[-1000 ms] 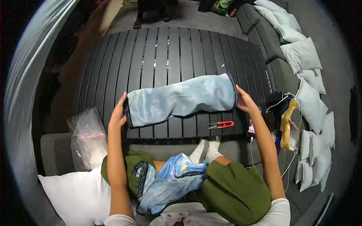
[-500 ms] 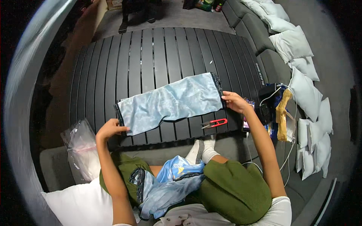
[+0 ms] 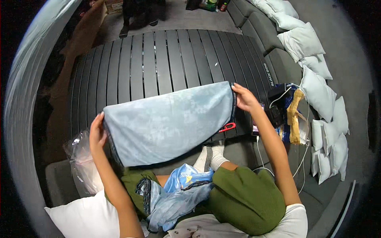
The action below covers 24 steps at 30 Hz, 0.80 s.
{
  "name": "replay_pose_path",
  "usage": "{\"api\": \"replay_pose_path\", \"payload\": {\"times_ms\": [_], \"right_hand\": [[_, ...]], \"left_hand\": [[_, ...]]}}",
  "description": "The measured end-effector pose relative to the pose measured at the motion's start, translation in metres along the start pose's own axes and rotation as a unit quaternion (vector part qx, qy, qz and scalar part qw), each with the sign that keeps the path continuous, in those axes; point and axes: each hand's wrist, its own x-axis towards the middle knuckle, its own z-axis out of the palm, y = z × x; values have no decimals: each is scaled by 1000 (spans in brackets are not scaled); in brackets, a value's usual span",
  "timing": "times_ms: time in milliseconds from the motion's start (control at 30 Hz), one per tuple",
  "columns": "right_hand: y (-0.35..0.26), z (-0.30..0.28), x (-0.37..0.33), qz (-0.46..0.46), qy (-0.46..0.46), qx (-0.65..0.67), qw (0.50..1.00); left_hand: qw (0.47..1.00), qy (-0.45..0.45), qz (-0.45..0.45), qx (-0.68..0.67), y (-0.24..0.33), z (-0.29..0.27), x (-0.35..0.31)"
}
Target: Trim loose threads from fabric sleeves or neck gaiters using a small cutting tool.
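Starting left of the left hand (image 3: 97, 133): clear plastic bag (image 3: 81, 160), white pillow (image 3: 85, 216) nearer the body, beside the left forearm. Left hand is pinching the far-left corner of a light-blue cloth (image 3: 170, 123), thumb and fingers at its dark edge. Cloth is spread between both hands over the near part of the black slatted table (image 3: 158, 59); can't tell how much of it touches the slats. Long axis runs hand to hand, tilted: right end farther from the body than left. Dark-trimmed short ends point outward, one at each hand; left trim slants down toward the lap, near long edge bows bodyward. Second blue cloth (image 3: 170, 206) lies on the lap, between the forearms. Red snips (image 3: 227, 127) near the right hand, bodyward, partly covered by the cloth. Right hand (image 3: 244, 98) grips the far-right corner. Phone (image 3: 257, 123) sits just bodyward of it; yellow-and-blue packet (image 3: 294, 115) right of that.
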Motion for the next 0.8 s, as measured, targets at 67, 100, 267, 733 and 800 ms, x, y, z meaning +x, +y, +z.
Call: {"api": "replay_pose_path", "payload": {"times_ms": [67, 100, 267, 733, 800], "right_hand": [[24, -3, 16, 15, 2, 27, 1000], [22, -39, 3, 9, 52, 12, 999], [30, -14, -9, 58, 70, -43, 995], [7, 10, -33, 10, 17, -144, 989], [4, 3, -23, -100, 52, -10, 994]], "left_hand": [[981, -158, -104, -45, -13, -50, 33], [997, -45, -70, 10, -26, 51, 12], [937, -72, -80, 333, -18, 16, 3], [933, -214, 44, 287, 7, 13, -32], [974, -152, 12, 170, 13, 41, -29]]}}
